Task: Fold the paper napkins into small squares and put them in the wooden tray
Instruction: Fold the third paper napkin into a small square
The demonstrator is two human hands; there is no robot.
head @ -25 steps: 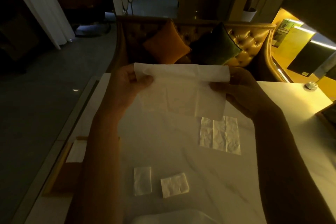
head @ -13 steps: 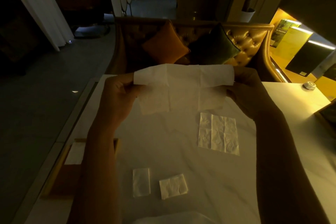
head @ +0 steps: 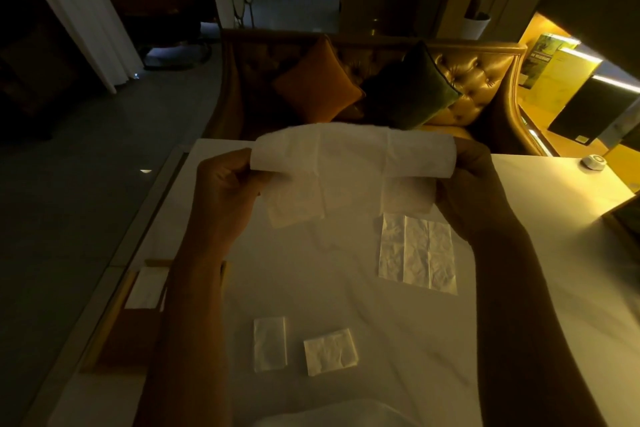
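Head view.

1. Left hand point(head: 225, 191): fingers and thumb are curled and pinch the left end of the held napkin point(head: 349, 156).
2. Right hand point(head: 474, 191): fingers are curled round the right end of the same napkin and grasp it.
3. Held napkin: stretched level between both hands, in the air over the far half of the table point(head: 346, 295). Its upper part is turned over toward the viewer as a wide band. A thinner lower layer hangs below the band.
4. Flat napkin point(head: 415, 253): lies creased on the table below the right hand, toward the right edge, apart from both hands.
5. Folded oblong point(head: 270, 343) and folded square point(head: 330, 351): lie side by side near the near edge, close together but not touching.
6. Tray point(head: 104, 322): sits at the left edge of the table, partly hidden by the left forearm. One white tray napkin point(head: 147, 289) lies in its far end.
7. Disc point(head: 593, 162): small, white, at the far right corner.
8. Sofa point(head: 485, 80): stands beyond the far edge and carries two cushions point(head: 318, 87).
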